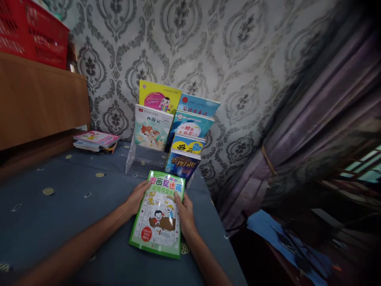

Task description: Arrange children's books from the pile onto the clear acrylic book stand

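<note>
A green-bordered children's book (157,222) lies flat on the blue cloth-covered table (59,206), in front of me. My left hand (137,197) grips its upper left edge with the fingers curled over it. My right hand (185,212) holds its right edge, thumb on the cover. Just beyond the book stands a clear tiered display rack (139,161) with several children's books (175,127) upright in its rows. The rack's front left slot holds no book.
A small stack of books (95,140) lies at the table's far left by a wooden headboard (41,99). A red crate (32,31) sits on top of it. Patterned wallpaper is behind; a purple curtain (312,127) hangs at the right, past the table edge.
</note>
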`<action>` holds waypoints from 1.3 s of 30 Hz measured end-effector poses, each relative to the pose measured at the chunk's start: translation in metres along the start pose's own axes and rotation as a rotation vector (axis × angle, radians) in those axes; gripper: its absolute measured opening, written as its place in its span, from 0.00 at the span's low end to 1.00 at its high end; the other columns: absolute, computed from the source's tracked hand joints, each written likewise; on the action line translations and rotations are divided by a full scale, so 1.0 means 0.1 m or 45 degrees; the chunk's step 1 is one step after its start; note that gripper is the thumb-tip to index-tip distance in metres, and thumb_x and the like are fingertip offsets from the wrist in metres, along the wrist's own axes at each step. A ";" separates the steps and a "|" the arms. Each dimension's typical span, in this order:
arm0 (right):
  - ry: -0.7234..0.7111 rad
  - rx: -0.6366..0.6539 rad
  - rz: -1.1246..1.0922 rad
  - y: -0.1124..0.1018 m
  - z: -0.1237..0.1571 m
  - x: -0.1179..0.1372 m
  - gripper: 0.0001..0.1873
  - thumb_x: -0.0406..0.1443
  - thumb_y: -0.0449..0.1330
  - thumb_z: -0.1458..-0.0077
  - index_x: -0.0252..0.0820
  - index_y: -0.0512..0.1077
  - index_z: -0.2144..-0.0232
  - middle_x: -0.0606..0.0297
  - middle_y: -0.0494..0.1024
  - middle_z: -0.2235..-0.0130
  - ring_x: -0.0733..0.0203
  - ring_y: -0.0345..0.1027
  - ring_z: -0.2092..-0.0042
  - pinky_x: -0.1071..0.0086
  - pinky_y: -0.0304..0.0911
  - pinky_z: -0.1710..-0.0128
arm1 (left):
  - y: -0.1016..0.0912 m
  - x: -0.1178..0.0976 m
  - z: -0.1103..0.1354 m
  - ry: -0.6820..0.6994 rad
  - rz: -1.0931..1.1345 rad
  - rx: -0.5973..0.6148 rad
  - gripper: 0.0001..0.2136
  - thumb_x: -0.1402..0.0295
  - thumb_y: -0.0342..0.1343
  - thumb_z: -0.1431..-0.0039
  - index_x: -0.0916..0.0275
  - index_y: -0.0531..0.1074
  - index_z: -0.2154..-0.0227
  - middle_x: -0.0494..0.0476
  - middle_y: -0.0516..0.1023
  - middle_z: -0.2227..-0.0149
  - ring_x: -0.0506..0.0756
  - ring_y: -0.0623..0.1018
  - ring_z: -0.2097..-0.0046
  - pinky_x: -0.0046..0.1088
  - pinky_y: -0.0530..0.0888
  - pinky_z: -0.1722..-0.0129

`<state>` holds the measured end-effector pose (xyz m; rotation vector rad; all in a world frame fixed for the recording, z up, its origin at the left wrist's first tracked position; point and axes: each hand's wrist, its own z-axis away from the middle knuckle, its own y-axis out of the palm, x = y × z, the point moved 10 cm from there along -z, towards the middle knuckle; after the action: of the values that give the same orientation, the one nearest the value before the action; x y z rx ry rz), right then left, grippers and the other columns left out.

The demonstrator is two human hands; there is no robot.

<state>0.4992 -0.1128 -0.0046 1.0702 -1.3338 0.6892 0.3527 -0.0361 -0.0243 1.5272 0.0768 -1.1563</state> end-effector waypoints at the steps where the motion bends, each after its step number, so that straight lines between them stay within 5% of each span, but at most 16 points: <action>1: -0.027 -0.007 0.004 0.01 -0.02 0.02 0.27 0.54 0.68 0.53 0.40 0.73 0.62 0.60 0.84 0.62 0.51 0.79 0.62 0.61 0.74 0.61 | 0.01 -0.03 0.00 0.016 -0.023 0.010 0.16 0.67 0.69 0.47 0.66 0.75 0.57 0.64 0.85 0.61 0.61 0.85 0.61 0.35 0.81 0.58; 9: -0.047 -0.010 0.065 -0.05 -0.02 -0.02 0.30 0.58 0.69 0.57 0.40 0.75 0.63 0.59 0.84 0.65 0.48 0.79 0.63 0.59 0.75 0.62 | -0.10 0.06 -0.06 0.005 -0.213 0.012 0.25 0.70 0.73 0.58 0.67 0.75 0.55 0.66 0.85 0.62 0.65 0.85 0.61 0.38 0.81 0.58; 28: 0.031 0.097 -0.033 -0.12 -0.09 -0.11 0.34 0.58 0.74 0.68 0.42 0.77 0.63 0.56 0.84 0.65 0.43 0.80 0.63 0.50 0.75 0.59 | -0.14 0.06 -0.09 0.016 -0.259 0.024 0.21 0.70 0.72 0.58 0.67 0.77 0.59 0.65 0.85 0.64 0.64 0.85 0.62 0.35 0.80 0.61; 35: 0.055 0.136 0.039 -0.14 -0.05 -0.06 0.29 0.53 0.74 0.63 0.42 0.79 0.61 0.56 0.85 0.60 0.41 0.79 0.56 0.48 0.73 0.53 | -0.09 0.06 -0.09 0.009 -0.284 0.071 0.23 0.68 0.73 0.57 0.65 0.76 0.56 0.64 0.85 0.64 0.64 0.85 0.61 0.34 0.80 0.61; 39: 0.111 0.294 0.043 -0.09 -0.02 -0.01 0.31 0.51 0.74 0.61 0.41 0.78 0.57 0.54 0.84 0.56 0.41 0.78 0.53 0.47 0.71 0.50 | -0.08 0.04 -0.07 -0.023 -0.345 0.114 0.22 0.67 0.73 0.59 0.66 0.77 0.59 0.64 0.85 0.63 0.63 0.85 0.61 0.34 0.80 0.60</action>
<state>0.5077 -0.1139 -0.0073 1.1891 -1.2204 0.9223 0.3541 -0.0298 -0.0335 1.6196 0.2278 -1.4032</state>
